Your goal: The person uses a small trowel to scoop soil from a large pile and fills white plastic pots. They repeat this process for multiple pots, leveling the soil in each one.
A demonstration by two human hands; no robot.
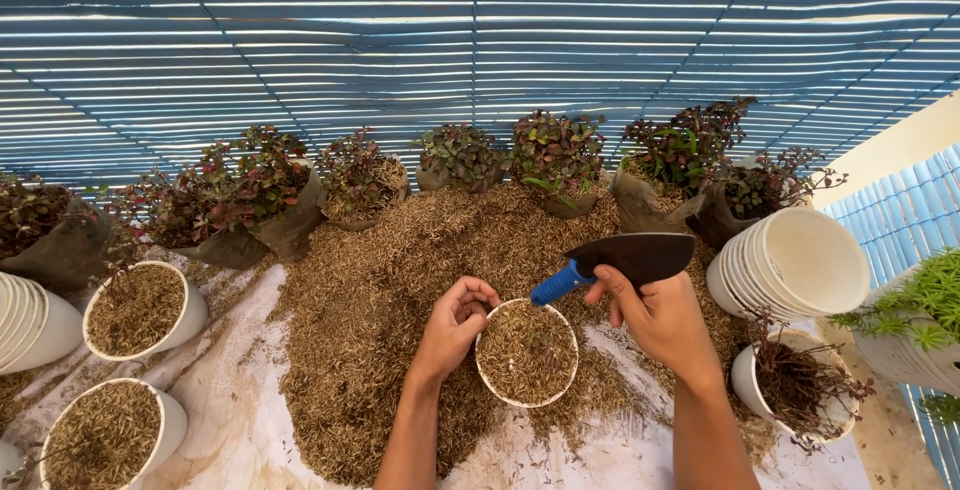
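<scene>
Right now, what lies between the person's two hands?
In the head view, a white pot filled with brown husk mix sits between the left hand and the right hand, under the trowel's blue handle.

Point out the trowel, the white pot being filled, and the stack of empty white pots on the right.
trowel (640, 256): head view, on the dark blade.
white pot (527, 352): head view, on its husk filling.
stack of empty white pots (815, 258): head view, inside the frontmost pot.

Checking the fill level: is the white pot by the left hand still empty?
No, the white pot that the left hand steadies is filled nearly to its rim with brown husk mix.
</scene>
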